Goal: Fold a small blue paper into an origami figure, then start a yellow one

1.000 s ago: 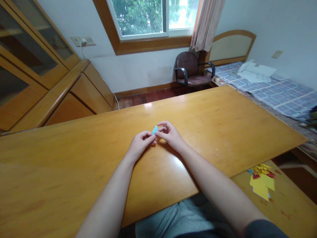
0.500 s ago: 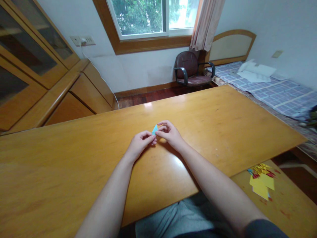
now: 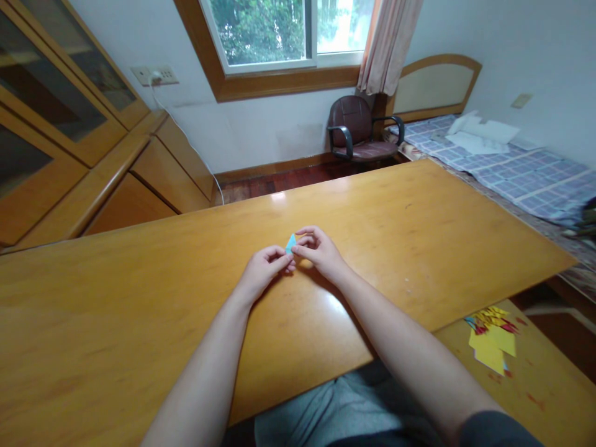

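Observation:
A small light-blue piece of folded paper (image 3: 290, 244) is pinched between both my hands above the middle of a long wooden table (image 3: 116, 298). My left hand (image 3: 262, 271) grips its lower left side with thumb and fingers closed. On the paper's right edge, my right hand (image 3: 318, 251) pinches with curled fingers. Only a pointed tip of the paper shows; the hands hide most of it.
A lower wooden surface at the right holds yellow, red and blue paper pieces (image 3: 492, 338). Beyond the table stand a brown armchair (image 3: 357, 130), a bed (image 3: 503, 167) with white papers, and wooden cabinets (image 3: 69, 136) on the left. My grey-trousered lap sits under the table's near edge.

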